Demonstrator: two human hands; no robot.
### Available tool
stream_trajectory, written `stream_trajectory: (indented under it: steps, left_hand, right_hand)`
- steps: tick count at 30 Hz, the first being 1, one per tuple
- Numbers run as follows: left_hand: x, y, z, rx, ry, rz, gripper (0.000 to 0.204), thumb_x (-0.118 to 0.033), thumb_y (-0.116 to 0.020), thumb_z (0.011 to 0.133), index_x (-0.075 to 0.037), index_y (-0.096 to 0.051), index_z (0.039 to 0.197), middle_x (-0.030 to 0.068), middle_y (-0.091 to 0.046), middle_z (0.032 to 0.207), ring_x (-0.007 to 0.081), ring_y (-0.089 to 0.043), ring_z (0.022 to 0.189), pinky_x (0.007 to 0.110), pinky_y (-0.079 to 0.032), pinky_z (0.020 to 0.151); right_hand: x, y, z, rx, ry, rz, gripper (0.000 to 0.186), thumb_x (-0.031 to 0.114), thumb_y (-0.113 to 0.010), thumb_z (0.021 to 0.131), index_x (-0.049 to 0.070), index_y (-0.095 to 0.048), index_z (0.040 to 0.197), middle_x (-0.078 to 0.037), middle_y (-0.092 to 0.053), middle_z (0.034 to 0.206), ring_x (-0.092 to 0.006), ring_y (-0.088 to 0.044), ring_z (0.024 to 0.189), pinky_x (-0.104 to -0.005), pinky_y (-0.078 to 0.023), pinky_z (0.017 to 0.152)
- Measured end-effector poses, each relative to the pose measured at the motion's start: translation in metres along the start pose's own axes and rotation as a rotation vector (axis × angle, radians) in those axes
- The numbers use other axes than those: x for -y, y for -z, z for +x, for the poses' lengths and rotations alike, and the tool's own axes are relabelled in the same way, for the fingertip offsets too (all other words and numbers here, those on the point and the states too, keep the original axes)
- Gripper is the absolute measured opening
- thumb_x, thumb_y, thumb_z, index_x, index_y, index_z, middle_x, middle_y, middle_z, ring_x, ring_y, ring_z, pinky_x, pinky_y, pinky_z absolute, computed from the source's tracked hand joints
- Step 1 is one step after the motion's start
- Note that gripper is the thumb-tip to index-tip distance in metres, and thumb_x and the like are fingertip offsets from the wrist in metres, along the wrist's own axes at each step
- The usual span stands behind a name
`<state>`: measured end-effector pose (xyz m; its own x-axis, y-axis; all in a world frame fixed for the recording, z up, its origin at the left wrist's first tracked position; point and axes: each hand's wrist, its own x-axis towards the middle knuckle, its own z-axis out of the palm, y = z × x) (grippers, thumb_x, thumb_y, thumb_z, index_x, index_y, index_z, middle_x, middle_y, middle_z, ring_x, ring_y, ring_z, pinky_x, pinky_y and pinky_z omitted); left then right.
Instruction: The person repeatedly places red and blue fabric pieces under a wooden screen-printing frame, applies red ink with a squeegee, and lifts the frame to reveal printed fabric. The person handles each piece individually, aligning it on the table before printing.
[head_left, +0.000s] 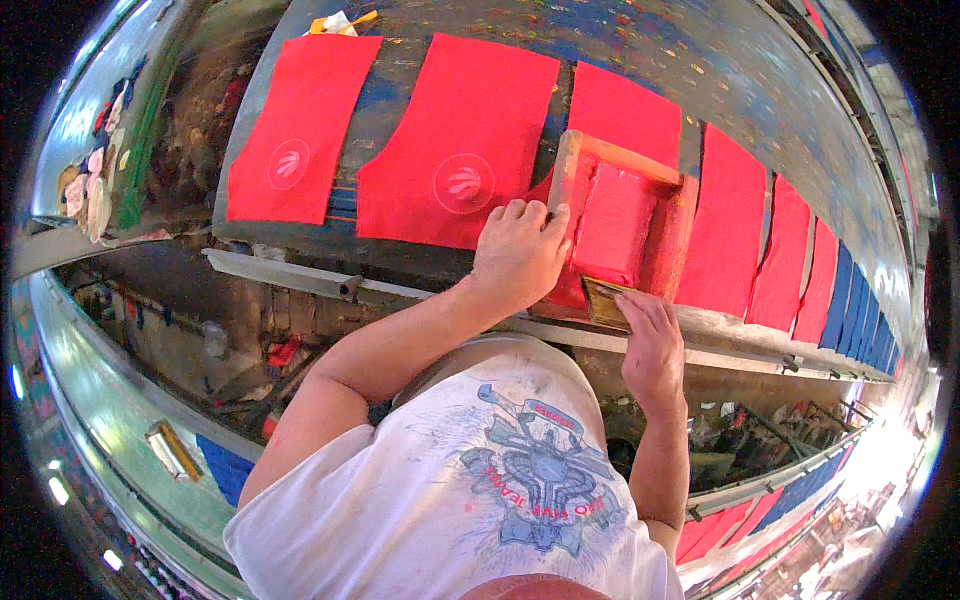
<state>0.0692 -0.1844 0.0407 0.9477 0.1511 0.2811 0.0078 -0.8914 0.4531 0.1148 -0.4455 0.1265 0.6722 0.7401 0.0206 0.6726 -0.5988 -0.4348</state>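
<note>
A wooden printing screen [674, 240] with red ink inside lies over a red fabric piece [628, 110] on the long, paint-spotted table. My left hand [520, 250] grips the frame's left side near its lower corner, fingers curled over it. My right hand [650, 345] holds a squeegee [603, 298] with a yellowish handle at the near end of the frame. To the left lie two red pieces [288, 120] [460, 110], each with a pale round print. To the right, several plain red pieces [735, 220] continue along the table, followed by blue pieces [850, 300].
A metal rail [275, 272] runs along the table's near edge. A white and yellow scrap [340, 20] sits at the far edge. Behind me is another long table [120, 400] with blue and red pieces and a tool [172, 450]. Piled cloth [90, 195] lies at far left.
</note>
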Motion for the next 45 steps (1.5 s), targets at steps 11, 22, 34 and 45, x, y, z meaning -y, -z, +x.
stream_trajectory:
  steps: [11, 22, 34, 45]
  left_hand:
    - [-0.009, 0.003, 0.001, 0.049, 0.061, 0.122, 0.052, -0.029, -0.077, 0.099, -0.003, -0.070, 0.143, 0.0127, -0.070, 0.103, 0.0337, -0.071, 0.099, 0.050, -0.058, 0.083]
    - [-0.024, -0.010, 0.001, -0.018, 0.120, 0.109, 0.049, -0.017, -0.076, 0.101, -0.007, -0.072, 0.148, 0.0187, -0.072, 0.115, 0.0409, -0.071, 0.109, 0.054, -0.060, 0.094]
    - [-0.038, -0.029, -0.010, -0.121, 0.345, 0.024, 0.056, -0.007, -0.084, 0.096, -0.006, -0.071, 0.150, 0.0185, -0.073, 0.118, 0.0384, -0.075, 0.110, 0.049, -0.062, 0.095]
    - [-0.035, -0.038, -0.015, -0.306, 0.209, 0.016, 0.052, -0.003, -0.082, 0.090, -0.008, -0.075, 0.142, 0.0169, -0.078, 0.118, 0.0383, -0.074, 0.105, 0.050, -0.062, 0.094]
  right_hand:
    - [-0.005, 0.011, -0.013, 0.111, 0.077, 0.133, 0.057, 0.000, -0.089, 0.078, 0.005, -0.076, 0.134, -0.016, -0.074, 0.137, -0.0419, -0.068, 0.130, -0.0524, -0.056, 0.114]
    - [-0.152, 0.105, -0.082, -0.612, -0.373, 0.013, 0.024, 0.000, -0.082, 0.093, 0.003, -0.085, 0.117, -0.014, -0.083, 0.111, -0.0303, -0.079, 0.103, -0.0409, -0.062, 0.096]
    - [-0.251, 0.102, -0.117, -0.728, -0.425, 0.161, 0.008, 0.003, -0.086, 0.094, 0.002, -0.083, 0.101, -0.012, -0.080, 0.093, -0.0251, -0.079, 0.086, -0.0363, -0.062, 0.082]
    - [-0.246, 0.100, -0.108, -0.682, -0.331, 0.136, 0.008, 0.003, -0.082, 0.100, -0.001, -0.082, 0.107, -0.012, -0.079, 0.095, -0.0229, -0.079, 0.086, -0.0355, -0.063, 0.081]
